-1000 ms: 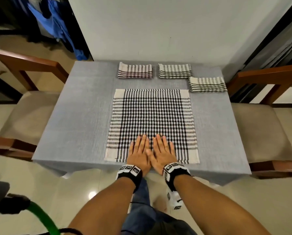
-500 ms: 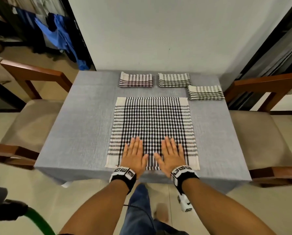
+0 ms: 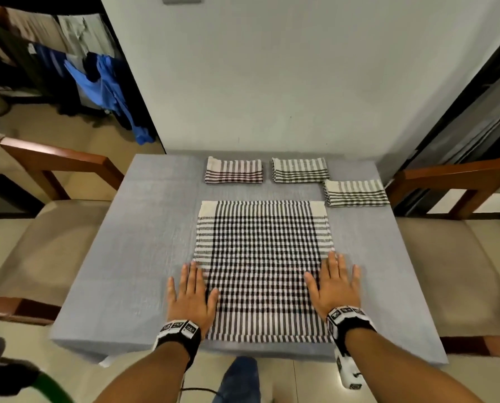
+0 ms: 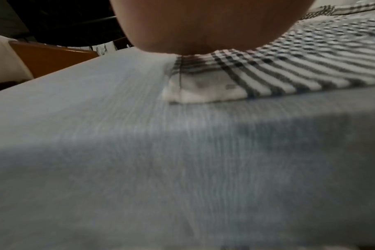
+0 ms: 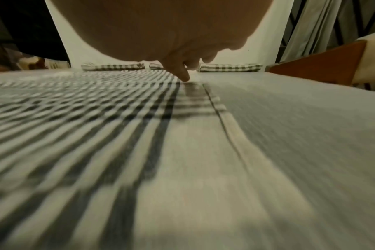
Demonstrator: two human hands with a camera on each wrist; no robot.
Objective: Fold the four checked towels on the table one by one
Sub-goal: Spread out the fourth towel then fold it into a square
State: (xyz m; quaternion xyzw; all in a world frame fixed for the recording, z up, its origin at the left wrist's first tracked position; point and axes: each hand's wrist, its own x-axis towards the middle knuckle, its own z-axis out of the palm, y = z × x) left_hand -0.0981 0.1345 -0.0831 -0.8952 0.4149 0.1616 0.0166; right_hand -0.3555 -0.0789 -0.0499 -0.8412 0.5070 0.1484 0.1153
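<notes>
Head view shows the left hand (image 3: 191, 298) and right hand (image 3: 336, 286), fingers straight, pressing flat on opposite side edges of the unfolded black-and-white checked cotton towel (image 3: 261, 269) spread mid-table, 3 folded striped towels (image 3: 299, 169) beyond.

The right hand (image 5: 182, 33) hangs over the spread checked towel (image 5: 86, 118), one fingertip (image 5: 184, 77) touching it near its right edge; folded towels (image 5: 229, 67) (blurred) lie beyond on the table (image 5: 300, 126).

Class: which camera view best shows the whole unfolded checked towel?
The head view: the unfolded towel lies whole and flat. The left wrist view shows only one blurred near corner; the right wrist view only its blurred right edge.
</notes>
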